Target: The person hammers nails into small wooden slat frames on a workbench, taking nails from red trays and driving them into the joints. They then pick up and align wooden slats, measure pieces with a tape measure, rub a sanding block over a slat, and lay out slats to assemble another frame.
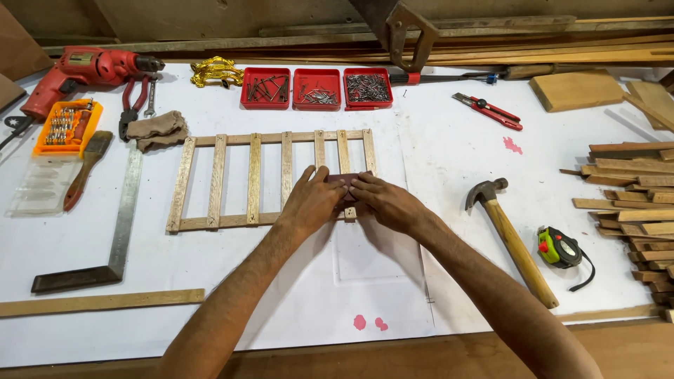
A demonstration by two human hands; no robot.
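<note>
A wooden slat frame, like a small ladder of several upright slats between two rails, lies flat on the white table sheet. My left hand and my right hand meet over its right end. Together they press a small dark reddish-brown piece, perhaps sandpaper, onto the slats there. Fingers of both hands cover most of the piece and the frame's lower right corner.
A hammer and a tape measure lie to the right, with stacked wood strips beyond. Three red trays of nails sit behind. To the left are a red drill, a bit case, a brush, pliers and a try square.
</note>
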